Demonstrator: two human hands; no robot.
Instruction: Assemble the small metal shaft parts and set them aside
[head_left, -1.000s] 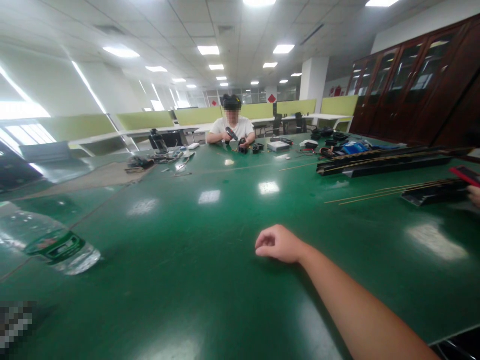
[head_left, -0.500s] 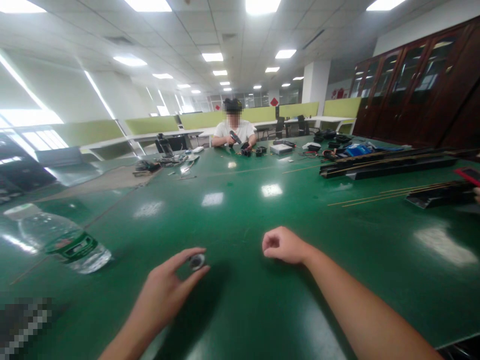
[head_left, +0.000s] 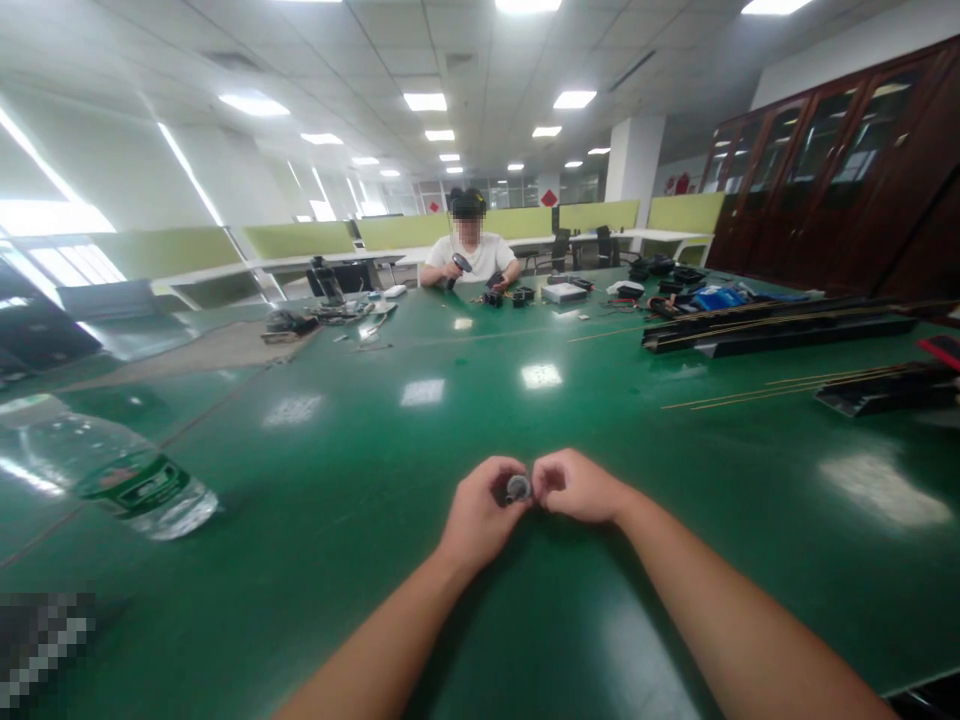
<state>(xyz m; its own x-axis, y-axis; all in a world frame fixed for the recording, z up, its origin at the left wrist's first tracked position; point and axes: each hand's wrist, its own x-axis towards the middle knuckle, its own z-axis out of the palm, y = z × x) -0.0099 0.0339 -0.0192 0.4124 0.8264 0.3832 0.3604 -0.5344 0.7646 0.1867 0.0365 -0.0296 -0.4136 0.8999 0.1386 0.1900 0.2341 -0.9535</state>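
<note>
Between the thumb and fingers of my left hand [head_left: 480,515] is a small round grey metallic piece [head_left: 517,488], its open or dark-centred face turned toward me. Close beside it on the right, my right hand [head_left: 581,487] is closed with its fingers curled, its fingertips at or against the piece's right side. Whether the right fingers hold something small is hidden. Both hands are low over the green tabletop [head_left: 360,580], in front of me.
A clear plastic bottle with a green label [head_left: 142,490] lies at the left. Long black metal channels [head_left: 780,330] and thin rods lie at the right. Across the table a person in a white shirt [head_left: 470,260] holds a dark tool, with small black parts nearby.
My left hand has moved right with the round grey piece and now meets my right hand. The right hand has stayed almost in place. The person opposite has shifted the dark tool slightly.
</note>
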